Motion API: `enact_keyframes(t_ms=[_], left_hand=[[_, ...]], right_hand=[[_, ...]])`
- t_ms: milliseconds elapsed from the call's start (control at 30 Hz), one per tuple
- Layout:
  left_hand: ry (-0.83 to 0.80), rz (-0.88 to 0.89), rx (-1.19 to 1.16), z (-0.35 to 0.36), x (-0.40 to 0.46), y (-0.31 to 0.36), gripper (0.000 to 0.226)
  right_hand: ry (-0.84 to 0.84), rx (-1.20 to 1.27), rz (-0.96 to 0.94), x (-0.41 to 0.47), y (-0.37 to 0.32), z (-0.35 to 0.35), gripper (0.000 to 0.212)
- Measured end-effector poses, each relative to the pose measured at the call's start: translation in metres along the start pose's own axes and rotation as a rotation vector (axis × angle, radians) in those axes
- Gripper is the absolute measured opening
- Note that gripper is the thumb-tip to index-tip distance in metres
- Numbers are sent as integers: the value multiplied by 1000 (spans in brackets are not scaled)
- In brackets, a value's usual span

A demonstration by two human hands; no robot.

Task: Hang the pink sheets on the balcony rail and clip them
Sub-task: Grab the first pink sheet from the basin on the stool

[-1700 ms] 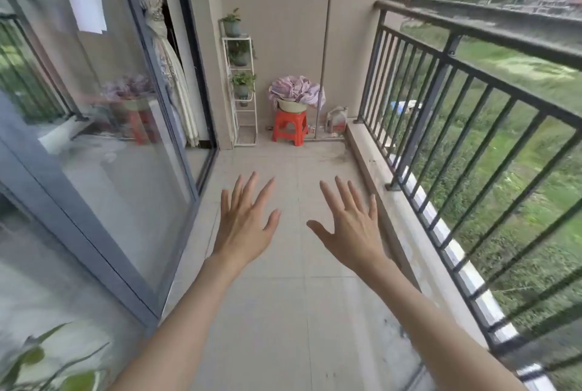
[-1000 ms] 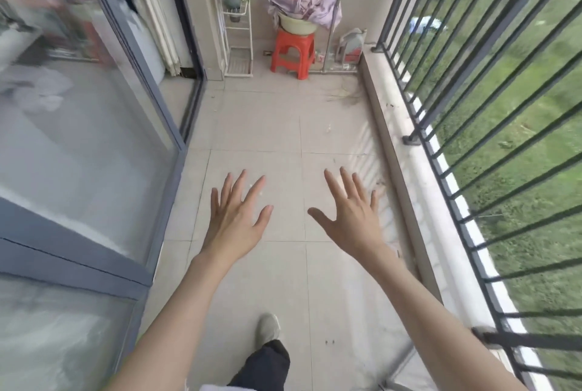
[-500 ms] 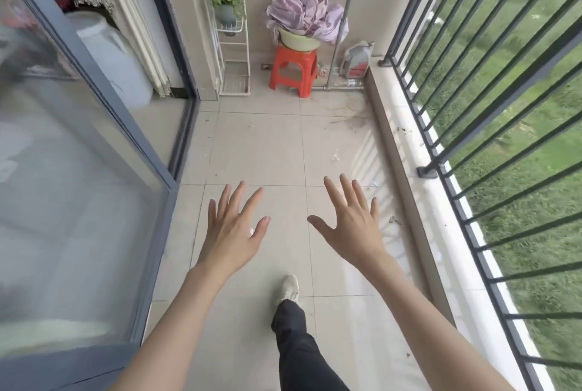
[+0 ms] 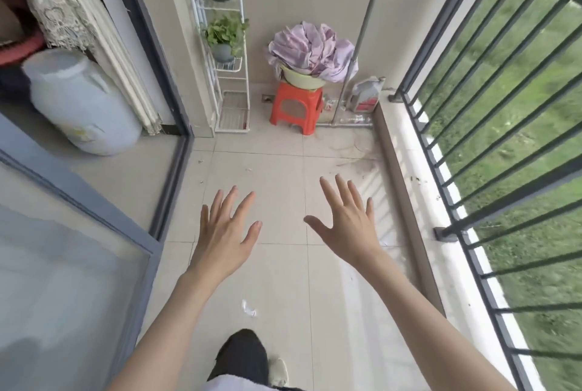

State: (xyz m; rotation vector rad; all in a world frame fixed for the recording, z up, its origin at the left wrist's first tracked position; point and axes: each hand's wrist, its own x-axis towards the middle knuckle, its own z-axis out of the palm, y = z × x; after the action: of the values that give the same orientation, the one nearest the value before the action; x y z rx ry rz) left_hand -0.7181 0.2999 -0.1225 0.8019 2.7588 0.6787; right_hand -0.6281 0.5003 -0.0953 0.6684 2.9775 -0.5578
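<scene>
The pink sheets [image 4: 310,51] lie bunched in a pale green basin [image 4: 302,80] on an orange stool [image 4: 297,108] at the far end of the balcony. The dark metal balcony rail [image 4: 472,126] runs along the right side. My left hand [image 4: 225,233] and my right hand [image 4: 348,223] are stretched out in front of me above the tiled floor, palms down, fingers spread, both holding nothing. They are well short of the sheets. No clips are visible.
A white plant rack [image 4: 228,53] with potted plants stands left of the stool. A vertical metal pipe [image 4: 362,28] and a grey jug [image 4: 367,96] are right of it. Sliding glass doors [image 4: 63,264] line the left side. A raised ledge [image 4: 409,201] runs under the rail.
I have walked forward along the balcony, so the stool and sheets are closer. My view has tilted down. Both hands stay spread and hold nothing.
</scene>
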Motion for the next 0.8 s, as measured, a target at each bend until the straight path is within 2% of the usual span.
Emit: enact_keyframes(t_ms=[433, 600, 800], left_hand=[[-79, 31, -17, -25, 288, -50, 52], [-124, 70, -41, -36, 389, -51, 53], [-182, 70, -23, -33, 498, -48, 53]], right_hand=[[26, 62, 47, 285, -16, -15, 74], [117, 91, 59, 384, -15, -39, 72], [79, 83, 106, 484, 9, -44, 72]])
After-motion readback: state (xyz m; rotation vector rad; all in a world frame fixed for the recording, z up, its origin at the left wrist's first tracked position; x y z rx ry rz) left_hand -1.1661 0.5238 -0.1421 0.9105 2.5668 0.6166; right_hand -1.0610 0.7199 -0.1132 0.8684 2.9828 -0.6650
